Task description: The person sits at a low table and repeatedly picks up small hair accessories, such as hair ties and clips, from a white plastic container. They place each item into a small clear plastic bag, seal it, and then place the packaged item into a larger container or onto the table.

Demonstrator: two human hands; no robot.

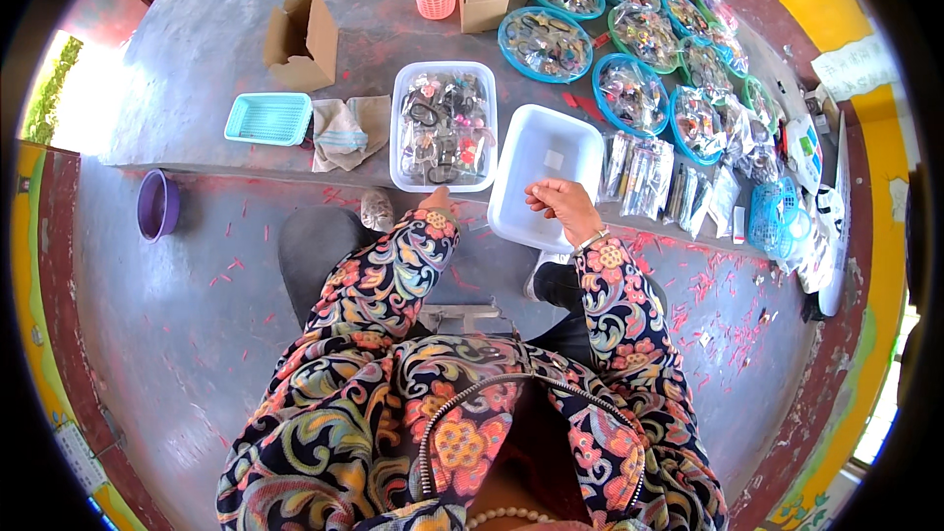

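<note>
Hands, two, bare: left hand [436, 200] at the white tub's [396, 128] near rim, fingers hidden, state impossible to tell; right hand [564, 205] over the pale tub [531, 152], fingers curled toward thumb, any contents indiscernible from here. White tub, full of packets [447, 118]: platform's [211, 49] near edge. Pale tub: just right, jutting past that edge. Basket [267, 119], turquoise, and cloth [351, 133]: near edge, leftward.

Before me I count two white rectangular tubs [536, 152] and two cardboard boxes [320, 44]. I see one purple basin [157, 206] and one turquoise rectangular basket [267, 119].
</note>
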